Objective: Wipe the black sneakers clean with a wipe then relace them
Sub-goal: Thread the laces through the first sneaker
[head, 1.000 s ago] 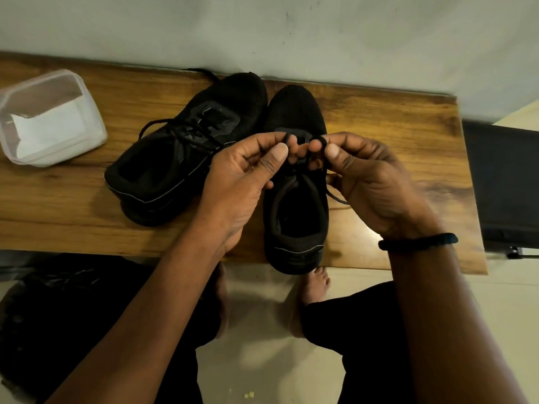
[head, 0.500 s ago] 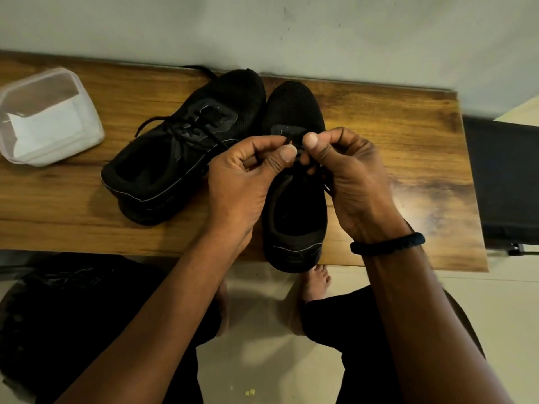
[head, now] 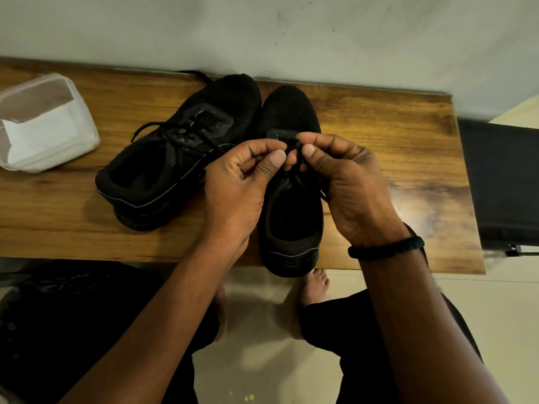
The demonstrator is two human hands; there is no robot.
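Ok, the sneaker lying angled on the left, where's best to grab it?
Take the left sneaker by its padded heel collar, coming from the near left. The heel points that way and the opening is exposed, while the toe sits close beside the right sneaker and loose laces cross the tongue. Left hand and right hand pinch the right sneaker's lace.

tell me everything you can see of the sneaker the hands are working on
The sneaker is all black, with a mesh-looking toe, a dark open collar and a thin pale line across the heel. It stands upright on the wooden table, toe toward the wall, heel poking just past the near edge. The left hand and right hand pinch its black lace over the middle, hiding the tongue. The other sneaker lies close beside it; whether they touch is unclear.
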